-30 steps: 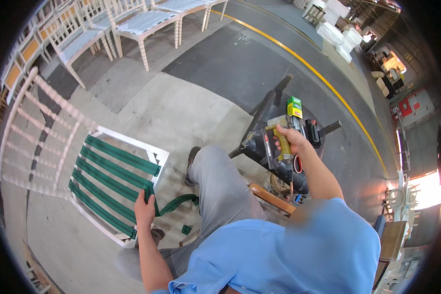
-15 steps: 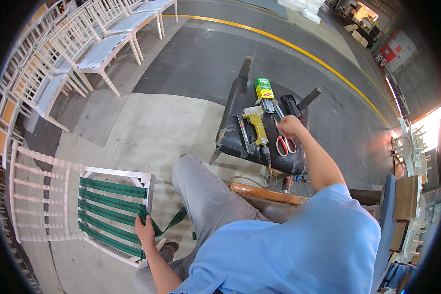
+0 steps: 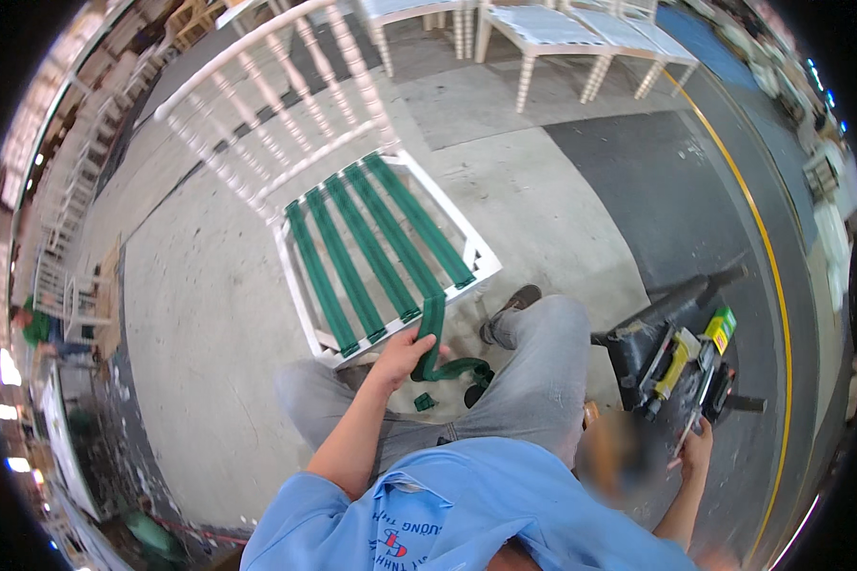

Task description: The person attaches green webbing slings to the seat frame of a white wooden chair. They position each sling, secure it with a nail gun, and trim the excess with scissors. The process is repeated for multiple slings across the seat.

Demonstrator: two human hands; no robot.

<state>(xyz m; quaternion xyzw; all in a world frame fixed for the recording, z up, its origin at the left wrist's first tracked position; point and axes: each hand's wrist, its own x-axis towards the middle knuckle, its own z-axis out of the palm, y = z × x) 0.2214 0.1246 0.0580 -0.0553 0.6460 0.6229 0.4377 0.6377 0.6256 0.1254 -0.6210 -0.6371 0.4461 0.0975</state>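
Note:
My left hand [image 3: 403, 360] is closed on a loose length of dark green webbing strap [image 3: 432, 328], near the front rail of a white wooden chair [image 3: 476, 243]. Several green strips [image 3: 348, 214] run from the back of its seat frame to the front. The loose strap passes over the front rail, and its tail hangs between my knees. On the right, my right hand [image 3: 695, 445] has its fingers closed round scissors [image 3: 676, 461] with red handles, beside a black padded stool [image 3: 628, 366]. Part of the scissors is hidden by the hand.
On the stool lie a yellow staple gun [image 3: 676, 364], a green and yellow box [image 3: 721, 326] and a black object [image 3: 723, 388]. White chairs with pale seats [image 3: 543, 30] line the far side. A green scrap [image 3: 424, 403] is on the floor. Another person [image 3: 36, 325] is far left.
My view has swung left, so the chair is now in front and the stool at the right. The left hand still holds the strap; the right hand is still at the scissors.

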